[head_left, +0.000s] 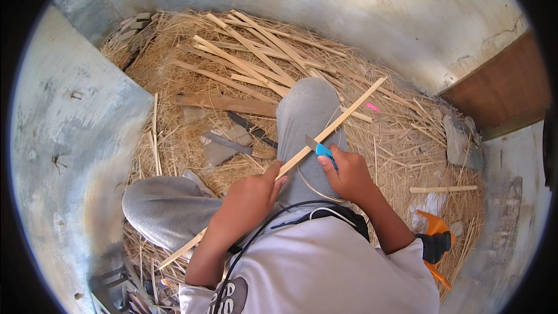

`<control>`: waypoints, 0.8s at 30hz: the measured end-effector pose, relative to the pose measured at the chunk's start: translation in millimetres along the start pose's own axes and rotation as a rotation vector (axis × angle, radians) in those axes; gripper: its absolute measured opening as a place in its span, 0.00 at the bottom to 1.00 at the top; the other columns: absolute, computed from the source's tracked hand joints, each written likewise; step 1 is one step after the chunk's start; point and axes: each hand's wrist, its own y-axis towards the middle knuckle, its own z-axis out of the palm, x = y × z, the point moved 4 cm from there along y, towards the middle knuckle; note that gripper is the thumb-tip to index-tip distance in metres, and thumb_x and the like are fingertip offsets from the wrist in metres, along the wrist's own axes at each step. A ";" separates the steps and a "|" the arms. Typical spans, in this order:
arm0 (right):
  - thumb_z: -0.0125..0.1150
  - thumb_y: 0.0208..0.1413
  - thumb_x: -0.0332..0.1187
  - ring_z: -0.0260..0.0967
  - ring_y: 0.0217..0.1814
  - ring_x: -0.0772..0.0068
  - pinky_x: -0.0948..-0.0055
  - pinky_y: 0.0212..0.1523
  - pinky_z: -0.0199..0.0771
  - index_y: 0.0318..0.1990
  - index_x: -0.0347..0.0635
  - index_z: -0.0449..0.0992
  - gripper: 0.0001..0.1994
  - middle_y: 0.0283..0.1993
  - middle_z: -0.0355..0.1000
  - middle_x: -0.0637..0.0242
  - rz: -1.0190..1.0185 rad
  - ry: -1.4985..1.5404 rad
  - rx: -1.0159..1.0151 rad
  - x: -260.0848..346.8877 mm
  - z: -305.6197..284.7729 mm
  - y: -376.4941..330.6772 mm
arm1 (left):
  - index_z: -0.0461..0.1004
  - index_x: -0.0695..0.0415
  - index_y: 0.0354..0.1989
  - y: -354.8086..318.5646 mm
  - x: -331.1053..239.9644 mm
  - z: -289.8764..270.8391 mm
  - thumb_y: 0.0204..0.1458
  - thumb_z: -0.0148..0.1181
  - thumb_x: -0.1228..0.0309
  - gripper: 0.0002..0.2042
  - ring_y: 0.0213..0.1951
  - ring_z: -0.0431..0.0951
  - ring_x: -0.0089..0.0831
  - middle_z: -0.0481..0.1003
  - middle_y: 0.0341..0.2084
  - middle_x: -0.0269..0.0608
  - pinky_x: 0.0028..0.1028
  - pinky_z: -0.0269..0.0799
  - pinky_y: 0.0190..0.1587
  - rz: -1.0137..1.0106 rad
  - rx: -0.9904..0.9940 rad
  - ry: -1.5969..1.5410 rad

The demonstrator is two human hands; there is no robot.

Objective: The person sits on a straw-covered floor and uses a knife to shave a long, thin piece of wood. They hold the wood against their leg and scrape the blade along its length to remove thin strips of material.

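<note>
A long pale strip of split wood, perhaps bamboo (354, 106), runs slantwise across my raised knee, its lower end coming out past my left forearm. My left hand (249, 196) is closed round the strip at its middle. In my right hand (350, 177) is a small knife with a bright blue handle (324, 151). Its short blade lies against the strip, just above my left hand. A thin curled shaving (308, 185) hangs below the knife, over my grey trouser leg.
Many strips (250, 64) lie piled on the shaving-covered floor ahead. Left of my knee, a dark knife (247, 125) and a wooden-handled blade (232, 144) lie by a flat stone (218, 152). An orange-and-black object (436, 238) sits by my right elbow. Walls (349, 6) curve around.
</note>
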 end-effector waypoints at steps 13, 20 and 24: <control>0.56 0.66 0.45 0.70 0.19 0.44 0.54 0.20 0.67 0.31 0.38 0.72 0.18 0.16 0.67 0.52 0.157 0.062 -0.097 -11.3 -0.8 -10.1 | 0.69 0.57 0.58 -4.9 -16.4 9.4 0.65 0.52 0.63 0.17 0.24 0.79 0.55 0.77 0.20 0.56 0.48 0.73 0.27 -0.032 -0.020 0.090; 0.55 0.66 0.46 0.71 0.20 0.43 0.52 0.21 0.67 0.32 0.38 0.72 0.19 0.17 0.68 0.51 0.222 0.162 -0.120 -14.8 -1.2 -6.8 | 0.70 0.55 0.57 -41.1 -12.9 -5.6 0.64 0.53 0.66 0.15 0.29 0.78 0.60 0.76 0.23 0.59 0.51 0.70 0.31 -0.180 0.032 0.053; 0.54 0.67 0.46 0.71 0.20 0.43 0.52 0.22 0.67 0.32 0.37 0.72 0.20 0.18 0.69 0.50 0.248 0.128 -0.125 -13.5 1.4 -13.2 | 0.68 0.55 0.59 -69.9 -3.8 -17.9 0.65 0.53 0.65 0.16 0.28 0.78 0.59 0.78 0.25 0.58 0.49 0.72 0.29 -0.161 0.067 0.042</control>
